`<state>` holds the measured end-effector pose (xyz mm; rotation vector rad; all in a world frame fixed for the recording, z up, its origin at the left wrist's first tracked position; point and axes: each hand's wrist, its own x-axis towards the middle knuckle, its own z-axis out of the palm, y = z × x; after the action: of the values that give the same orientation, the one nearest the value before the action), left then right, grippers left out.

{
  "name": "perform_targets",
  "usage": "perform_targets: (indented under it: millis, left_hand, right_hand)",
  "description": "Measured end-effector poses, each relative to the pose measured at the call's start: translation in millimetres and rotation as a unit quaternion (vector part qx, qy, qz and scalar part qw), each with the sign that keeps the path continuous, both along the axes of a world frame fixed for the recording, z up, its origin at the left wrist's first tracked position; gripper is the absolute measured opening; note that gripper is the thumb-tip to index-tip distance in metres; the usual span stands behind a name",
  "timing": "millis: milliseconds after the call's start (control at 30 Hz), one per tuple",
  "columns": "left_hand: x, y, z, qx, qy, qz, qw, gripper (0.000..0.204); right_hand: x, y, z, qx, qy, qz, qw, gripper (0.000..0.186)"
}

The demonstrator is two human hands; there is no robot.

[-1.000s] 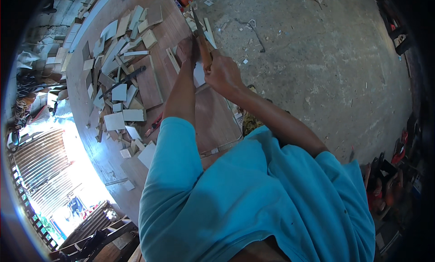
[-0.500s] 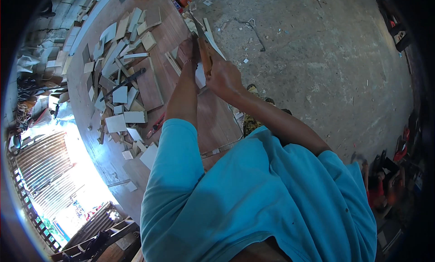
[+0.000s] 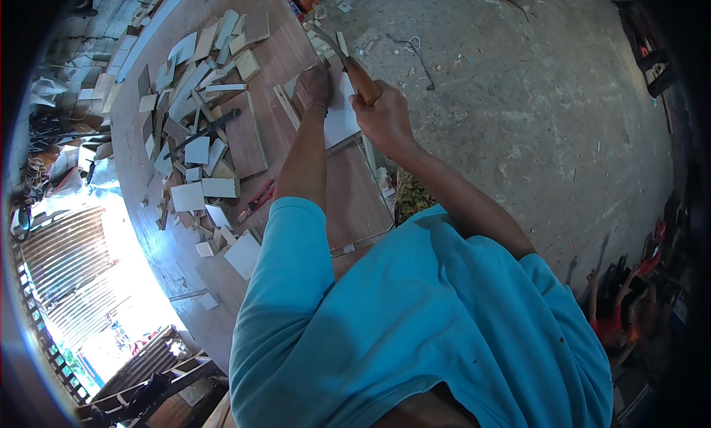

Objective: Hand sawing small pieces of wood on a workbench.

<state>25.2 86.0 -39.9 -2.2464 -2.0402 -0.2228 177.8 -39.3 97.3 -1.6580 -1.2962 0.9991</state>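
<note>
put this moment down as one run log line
right hand: holds wooden-handled saw | left hand: at white board | table: wood offcuts, red tool

12 o'clock: handle is orange-brown, board white | 9 o'clock: tool red | 6 o'clock: shirt plain turquoise | 2 o'clock: floor grey

Woodwkg w/shop: wood-handled tool, wood offcuts heaped on bench, debris-strewn conc. floor.
</note>
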Motion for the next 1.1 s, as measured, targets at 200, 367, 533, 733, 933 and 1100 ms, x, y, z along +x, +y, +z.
perform_targets:
  millis: [200, 367, 533, 733, 933, 1100]
  left_hand:
    - [-1.8, -6.2, 3.3, -0.062, -0.045, 0.019, 0.997, 0.023]
    - [-1.2, -7.2, 3.3, -0.063, -0.07, 0.043, 0.995, 0.024]
    - [2.8, -8.1, 6.5, -0.065, -0.172, 0.114, 0.976, 0.027]
    - [-0.1, -8.0, 7.5, -0.055, -0.275, 0.142, 0.949, 0.028]
    - [8.4, -3.1, 26.5, -0.05, -0.107, 0.083, 0.99, 0.028]
    - [3.2, 18.9, 49.3, -0.118, -0.237, 0.204, 0.943, 0.033]
  right_hand:
    - [15.0, 45.8, 28.7, -0.01, 0.014, 0.1, 0.995, 0.02]
    - [26.5, 81.3, 62.4, -0.173, 0.244, 0.126, 0.946, 0.019]
    - [28.0, 117.1, 77.6, -0.22, 0.277, 0.169, 0.92, 0.022]
    - [21.8, 139.0, 93.0, -0.202, 0.172, 0.299, 0.917, 0.026]
    - [37.7, 112.4, 86.7, -0.227, 0.279, 0.141, 0.922, 0.025]
    - [28.5, 70.8, 81.8, -0.058, 0.04, 0.184, 0.98, 0.023]
